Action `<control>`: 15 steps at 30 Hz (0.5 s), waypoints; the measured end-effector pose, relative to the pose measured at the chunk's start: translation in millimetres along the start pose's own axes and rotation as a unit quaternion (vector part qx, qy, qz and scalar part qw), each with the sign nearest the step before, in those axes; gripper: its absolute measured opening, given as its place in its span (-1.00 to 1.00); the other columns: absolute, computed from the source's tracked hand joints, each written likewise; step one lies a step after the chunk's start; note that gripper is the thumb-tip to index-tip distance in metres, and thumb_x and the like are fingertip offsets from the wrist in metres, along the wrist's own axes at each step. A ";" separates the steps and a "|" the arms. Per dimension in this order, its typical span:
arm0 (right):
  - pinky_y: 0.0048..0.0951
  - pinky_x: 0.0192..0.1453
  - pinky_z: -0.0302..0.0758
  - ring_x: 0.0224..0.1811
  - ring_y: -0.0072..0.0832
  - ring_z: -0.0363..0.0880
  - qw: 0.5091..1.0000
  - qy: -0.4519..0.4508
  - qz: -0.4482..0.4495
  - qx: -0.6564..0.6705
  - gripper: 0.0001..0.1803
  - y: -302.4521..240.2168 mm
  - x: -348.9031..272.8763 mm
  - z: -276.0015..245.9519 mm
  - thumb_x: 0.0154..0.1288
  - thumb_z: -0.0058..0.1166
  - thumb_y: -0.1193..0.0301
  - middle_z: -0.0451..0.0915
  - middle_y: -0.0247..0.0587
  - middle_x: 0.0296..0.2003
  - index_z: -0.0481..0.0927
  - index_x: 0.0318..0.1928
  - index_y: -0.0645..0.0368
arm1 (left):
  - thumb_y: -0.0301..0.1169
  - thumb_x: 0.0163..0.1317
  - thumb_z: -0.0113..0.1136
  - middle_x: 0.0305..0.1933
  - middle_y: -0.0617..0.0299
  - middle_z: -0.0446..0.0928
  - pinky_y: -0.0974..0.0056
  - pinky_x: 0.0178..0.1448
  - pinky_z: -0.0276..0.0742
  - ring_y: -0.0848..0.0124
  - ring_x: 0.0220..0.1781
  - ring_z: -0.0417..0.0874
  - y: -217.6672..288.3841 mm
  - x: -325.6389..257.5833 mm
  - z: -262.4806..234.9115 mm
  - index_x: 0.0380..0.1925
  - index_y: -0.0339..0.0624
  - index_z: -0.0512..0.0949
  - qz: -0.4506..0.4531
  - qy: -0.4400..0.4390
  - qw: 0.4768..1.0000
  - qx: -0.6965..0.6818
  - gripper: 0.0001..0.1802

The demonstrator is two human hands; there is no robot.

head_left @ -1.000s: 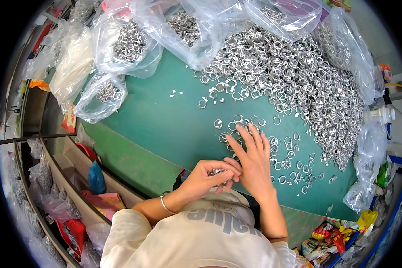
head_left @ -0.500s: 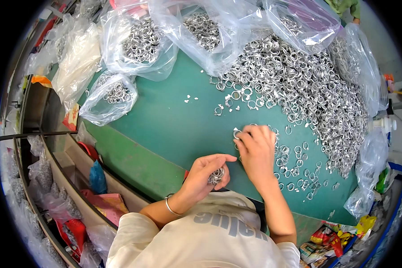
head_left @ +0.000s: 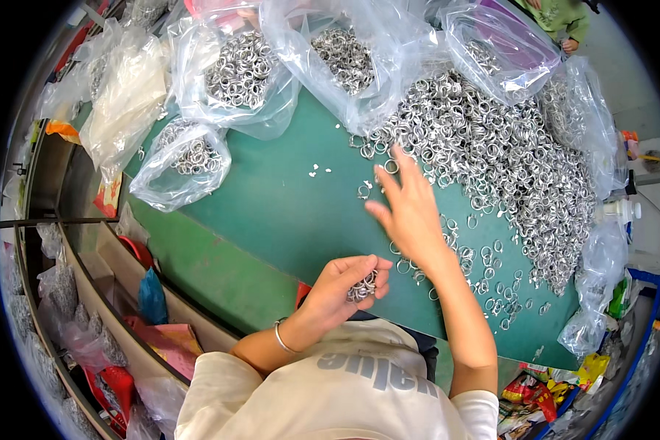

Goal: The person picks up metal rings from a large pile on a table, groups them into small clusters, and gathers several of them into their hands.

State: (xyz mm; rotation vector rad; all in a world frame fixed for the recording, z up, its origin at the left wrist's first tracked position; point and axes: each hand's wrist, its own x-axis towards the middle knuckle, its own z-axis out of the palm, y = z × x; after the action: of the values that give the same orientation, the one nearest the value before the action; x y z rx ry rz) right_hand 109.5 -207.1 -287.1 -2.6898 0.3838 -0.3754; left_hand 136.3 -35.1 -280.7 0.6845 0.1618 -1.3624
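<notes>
My left hand [head_left: 336, 292], near the table's front edge, is curled around a bunch of small silver metal rings [head_left: 364, 287]. My right hand [head_left: 412, 216] stretches over the table with its fingers spread and open. Its fingertips are at the near edge of a large heap of silver metal rings [head_left: 513, 158]. One loose ring [head_left: 391, 166] lies between or under the index and middle fingertips; whether they touch it I cannot tell. More loose rings [head_left: 488, 271] are scattered to the right of my right forearm.
Clear plastic bags of rings [head_left: 242, 73] line the far side of the green table [head_left: 271, 191]. A smaller bag [head_left: 194, 161] sits at the left. Small white bits [head_left: 315, 171] lie mid-table. Wooden compartments [head_left: 110, 271] stand at left. Another person's hand [head_left: 569, 45] shows far right.
My right hand has moved away from me to the heap's edge, and its fingers have spread. My left hand still holds the rings and has shifted slightly. The whole view has shifted a little.
</notes>
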 end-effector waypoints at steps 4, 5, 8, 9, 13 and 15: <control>-0.13 0.23 0.29 0.21 -0.12 0.32 0.993 -0.100 -0.051 0.031 -0.57 -16.9 -37.9 -24.7 0.15 0.18 0.36 0.36 -0.02 0.16 0.49 0.04 0.22 | -0.27 0.35 0.03 -0.47 0.24 0.47 0.48 -0.57 0.30 0.44 -0.42 0.48 4.2 -8.2 -8.9 -0.22 -0.29 0.55 0.050 0.037 0.998 0.013 -0.72; -0.15 0.20 0.32 0.15 -0.12 0.36 0.990 -0.106 -0.024 0.086 -0.61 -8.3 -38.7 -30.2 0.14 0.18 0.40 0.41 -0.02 0.09 0.51 -0.01 0.24 | -0.27 0.35 0.03 -0.47 0.24 0.47 0.48 -0.57 0.30 0.44 -0.42 0.48 5.7 -6.0 -8.8 -0.22 -0.29 0.55 0.046 0.042 0.998 0.013 -0.72; -0.23 0.05 0.41 -0.11 -0.11 0.50 0.982 -0.003 0.063 0.177 -0.76 3.4 -32.2 -39.5 0.07 0.20 0.52 0.59 -0.08 -0.21 0.58 -0.20 0.29 | -0.27 0.35 0.03 -0.47 0.24 0.47 0.49 -0.56 0.31 0.44 -0.42 0.48 8.1 -4.4 -5.5 -0.23 -0.29 0.55 0.045 0.046 0.998 0.022 -0.72; -0.23 0.12 0.37 0.00 -0.09 0.45 0.988 0.024 0.081 0.129 -0.66 8.2 -23.9 -36.7 0.09 0.19 0.48 0.54 -0.05 -0.07 0.54 -0.08 0.27 | -0.26 0.35 0.03 -0.47 0.24 0.47 0.49 -0.55 0.31 0.44 -0.42 0.48 7.1 -4.9 -3.9 -0.23 -0.29 0.55 0.049 0.039 0.998 0.026 -0.72; -0.15 0.31 0.21 0.32 -0.05 0.17 0.999 -0.024 -0.030 0.032 -0.50 9.3 1.1 -11.1 0.18 0.12 0.37 0.31 -0.02 0.20 0.39 0.14 0.22 | -0.27 0.35 0.03 -0.47 0.23 0.47 0.49 -0.55 0.32 0.44 -0.43 0.48 3.5 -4.2 0.1 -0.23 -0.29 0.55 0.041 0.027 0.998 0.038 -0.72; -0.15 0.32 0.21 0.34 -0.04 0.14 0.996 -0.068 -0.055 0.012 -0.53 -2.8 -9.6 -9.8 0.20 0.10 0.37 0.31 -0.02 0.21 0.41 0.13 0.22 | -0.27 0.35 0.02 -0.47 0.24 0.47 0.49 -0.54 0.33 0.43 -0.43 0.49 3.1 -6.6 -3.3 -0.23 -0.29 0.55 0.054 0.022 0.998 0.023 -0.72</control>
State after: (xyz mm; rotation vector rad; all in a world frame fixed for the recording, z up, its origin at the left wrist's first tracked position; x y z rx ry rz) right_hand 98.1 -204.9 -279.3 -2.7007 0.1900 -0.2247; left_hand 138.6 -27.6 -279.0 0.7522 0.1265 -1.2505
